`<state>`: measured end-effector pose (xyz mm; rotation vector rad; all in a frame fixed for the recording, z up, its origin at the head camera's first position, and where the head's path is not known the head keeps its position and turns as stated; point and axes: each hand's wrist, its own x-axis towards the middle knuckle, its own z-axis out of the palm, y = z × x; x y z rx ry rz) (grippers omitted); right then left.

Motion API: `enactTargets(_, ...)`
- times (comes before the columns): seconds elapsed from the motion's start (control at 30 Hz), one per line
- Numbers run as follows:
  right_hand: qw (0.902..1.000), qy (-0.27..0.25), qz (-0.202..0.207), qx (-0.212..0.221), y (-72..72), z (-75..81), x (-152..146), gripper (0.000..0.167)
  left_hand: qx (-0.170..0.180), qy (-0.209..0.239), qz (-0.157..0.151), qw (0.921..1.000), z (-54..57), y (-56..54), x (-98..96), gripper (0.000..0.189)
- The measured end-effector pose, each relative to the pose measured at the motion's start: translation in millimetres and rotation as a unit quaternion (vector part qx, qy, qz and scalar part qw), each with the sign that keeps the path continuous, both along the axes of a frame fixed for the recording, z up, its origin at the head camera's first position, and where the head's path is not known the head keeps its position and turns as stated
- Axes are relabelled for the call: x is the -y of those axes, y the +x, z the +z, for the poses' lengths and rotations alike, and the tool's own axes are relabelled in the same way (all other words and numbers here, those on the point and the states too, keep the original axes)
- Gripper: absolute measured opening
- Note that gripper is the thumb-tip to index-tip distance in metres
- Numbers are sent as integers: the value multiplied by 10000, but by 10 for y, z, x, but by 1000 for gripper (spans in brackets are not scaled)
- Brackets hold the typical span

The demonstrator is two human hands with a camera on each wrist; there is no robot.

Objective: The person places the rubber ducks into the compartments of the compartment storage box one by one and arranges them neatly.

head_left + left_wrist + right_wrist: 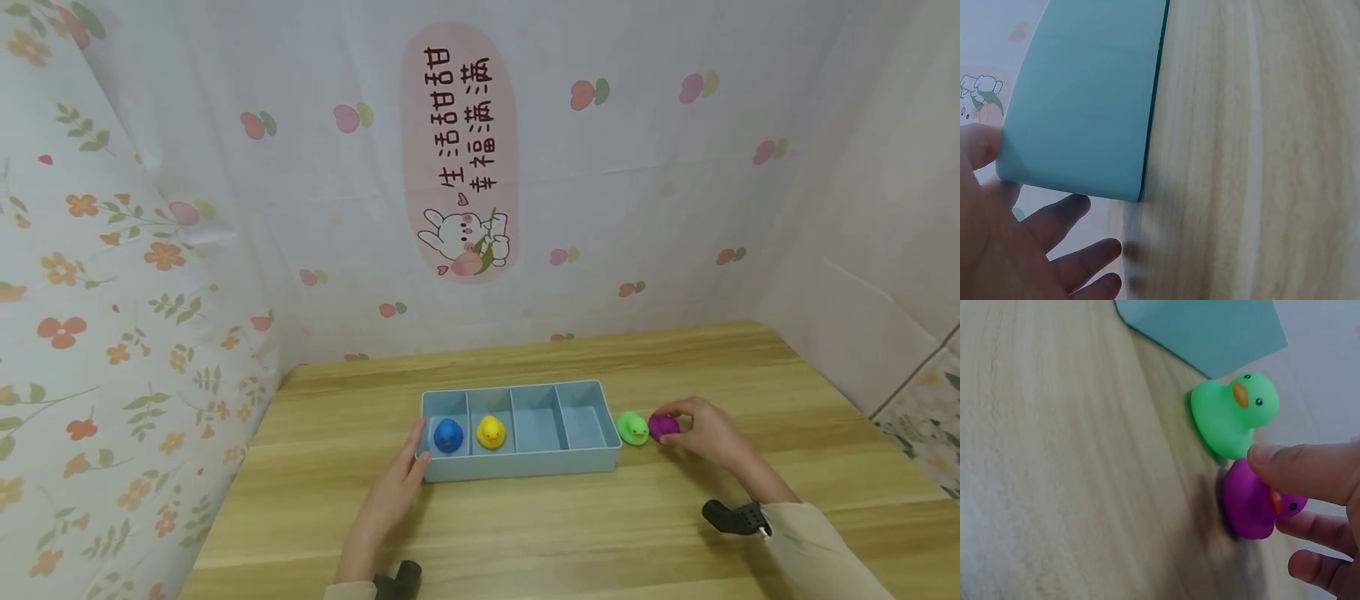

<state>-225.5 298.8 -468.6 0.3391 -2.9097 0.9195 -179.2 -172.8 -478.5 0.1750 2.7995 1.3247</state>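
A blue-grey divided box [517, 463] stands on the wooden table. Its leftmost compartment holds a blue rubber duck [448, 436], and the compartment beside that one a yellow rubber duck [491, 432]. My left hand [393, 487] holds the box at its left front corner, thumb at the rim and the other fingers spread by the end wall. Just off the box's right end sits a green rubber duck [1229, 419]. Right beside it is a purple rubber duck [1250, 500], which my right hand [708, 433] pinches between thumb and fingers, the thumb partly covering it.
The two right compartments [537, 417] of the box show bare floors. A patterned curtain [300, 208] hangs behind the table [525, 533] and down its left side. Each wrist wears a black camera mount [735, 517].
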Motion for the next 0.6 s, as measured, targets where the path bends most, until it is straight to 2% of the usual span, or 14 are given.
enactTargets(0.27, 9999, -80, 25, -114, -1, -106, -52, 40, -16, -23, -5, 10000, -12, 2, -3, 53)
enactTargets(0.6, 9998, -174, -58, -50, -10, -214, -95, 44, -68, -13, -4, 10000, -17, -9, 6, 53)
